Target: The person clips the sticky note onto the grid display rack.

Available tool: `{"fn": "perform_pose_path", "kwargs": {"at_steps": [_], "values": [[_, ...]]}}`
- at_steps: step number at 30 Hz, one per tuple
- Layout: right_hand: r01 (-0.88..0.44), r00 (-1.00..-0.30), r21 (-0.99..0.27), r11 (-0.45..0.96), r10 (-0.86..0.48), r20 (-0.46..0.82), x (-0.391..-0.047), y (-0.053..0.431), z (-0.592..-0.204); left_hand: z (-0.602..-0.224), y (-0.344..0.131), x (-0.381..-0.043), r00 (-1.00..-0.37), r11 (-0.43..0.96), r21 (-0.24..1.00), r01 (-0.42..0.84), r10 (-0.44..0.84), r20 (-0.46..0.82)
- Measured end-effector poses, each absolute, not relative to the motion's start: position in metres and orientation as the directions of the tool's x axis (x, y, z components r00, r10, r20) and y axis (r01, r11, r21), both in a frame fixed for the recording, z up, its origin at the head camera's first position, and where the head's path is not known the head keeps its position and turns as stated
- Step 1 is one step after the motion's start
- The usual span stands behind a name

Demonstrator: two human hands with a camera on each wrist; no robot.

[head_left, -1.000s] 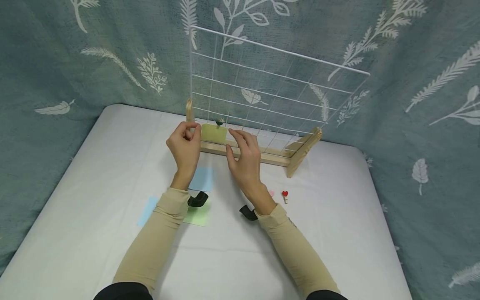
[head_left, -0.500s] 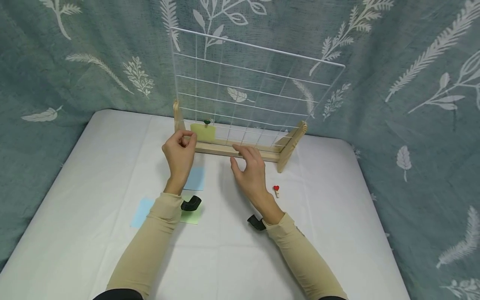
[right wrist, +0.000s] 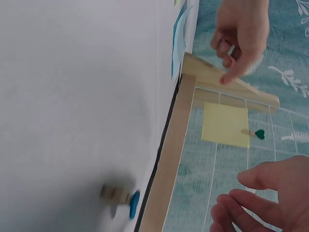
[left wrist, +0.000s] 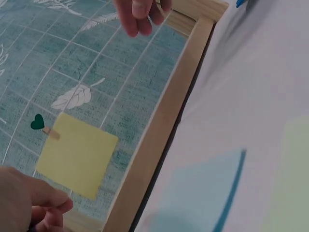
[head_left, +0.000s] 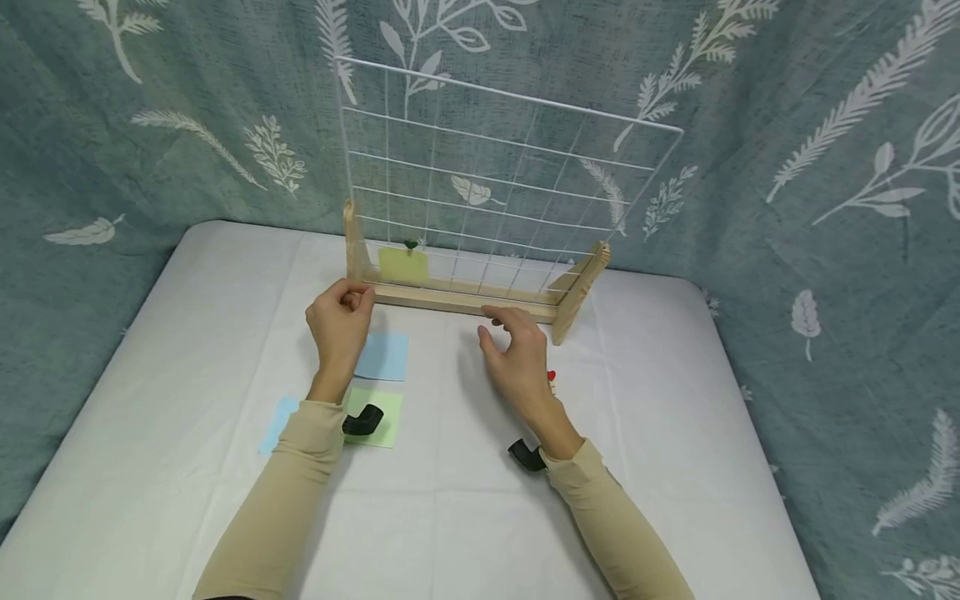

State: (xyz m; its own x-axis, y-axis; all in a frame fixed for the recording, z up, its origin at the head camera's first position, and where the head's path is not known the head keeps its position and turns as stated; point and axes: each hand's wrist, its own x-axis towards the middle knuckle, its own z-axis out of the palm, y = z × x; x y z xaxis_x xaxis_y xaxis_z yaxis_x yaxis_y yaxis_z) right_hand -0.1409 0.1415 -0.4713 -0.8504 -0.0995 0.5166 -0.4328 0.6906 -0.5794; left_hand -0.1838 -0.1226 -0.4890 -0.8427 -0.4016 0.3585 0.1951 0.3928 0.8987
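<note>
A yellow paper note (head_left: 402, 268) hangs at the lower left of the white wire grid (head_left: 510, 94), fastened by a small clothespin with a green heart (left wrist: 37, 122). My left hand (head_left: 340, 323) is just below and left of the note, apart from it; its fingers are loosely curled, thumb near the index finger, and nothing shows between them. My right hand (head_left: 516, 354) hovers in front of the stand's wooden base bar (head_left: 450, 298), right of the note. Its fingers are relaxed and bent, the thumb stands apart, and it holds nothing.
On the white table lie a blue note (head_left: 384, 357), a green note (head_left: 386, 425) and another blue note (head_left: 277, 427) partly behind the left sleeve. A red-heart clothespin (head_left: 552, 377) is beside my right hand. The right wrist view shows a blue-heart clothespin (right wrist: 133, 205).
Both hands have drawn down and away from the yellow note, the right also moving rightward. The note stays hanging on the grid. The head view has shifted slightly.
</note>
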Motion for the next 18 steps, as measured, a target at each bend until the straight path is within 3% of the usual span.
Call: {"fn": "perform_pose_path", "kwargs": {"at_steps": [18], "values": [[-0.339, -0.896, -0.666, 0.665, -0.011, 0.445, -0.132, 0.192, -0.48, -0.514, -0.145, -0.168, -0.917, 0.496, 0.868, 0.005, -0.344, 0.202]]}}
